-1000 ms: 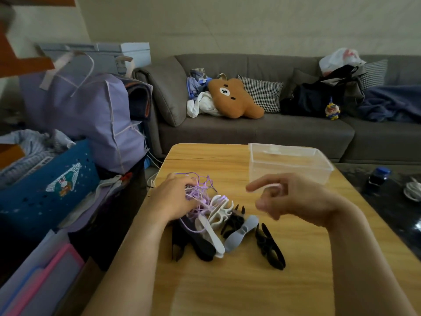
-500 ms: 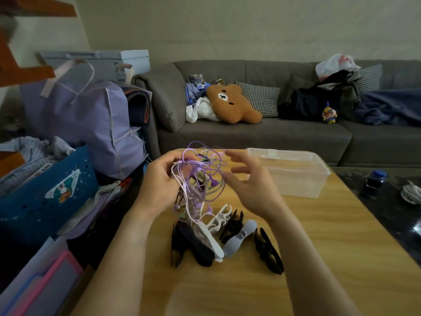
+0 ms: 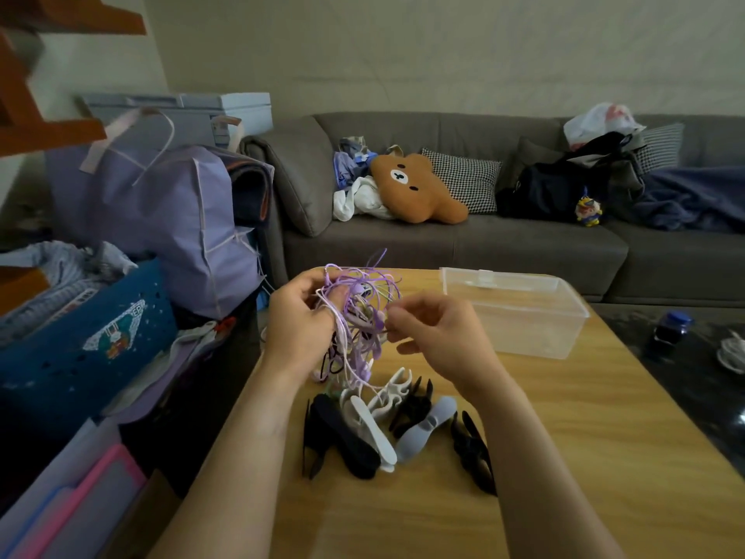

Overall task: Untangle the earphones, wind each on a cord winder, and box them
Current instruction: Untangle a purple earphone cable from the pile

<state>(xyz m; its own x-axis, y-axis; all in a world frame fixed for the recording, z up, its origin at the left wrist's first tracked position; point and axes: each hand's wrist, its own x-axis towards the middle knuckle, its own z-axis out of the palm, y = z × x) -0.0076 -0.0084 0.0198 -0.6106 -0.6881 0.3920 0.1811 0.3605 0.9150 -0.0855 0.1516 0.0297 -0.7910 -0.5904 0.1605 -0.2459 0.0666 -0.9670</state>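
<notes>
A tangled bundle of purple, pink and dark earphone cords hangs above the wooden table. My left hand grips the bundle from the left. My right hand pinches a strand on the bundle's right side. Below the hands lies a heap of cord winders in white, grey and black, with one black winder apart to the right. A clear plastic box stands open at the table's far right.
A grey sofa with a bear cushion, pillows and bags runs behind the table. Purple bags and a blue basket crowd the floor on the left. A dark surface with a small jar lies to the right.
The left hand lifted the cord bundle off the table. The right hand came in from the right and closed its fingers on a strand.
</notes>
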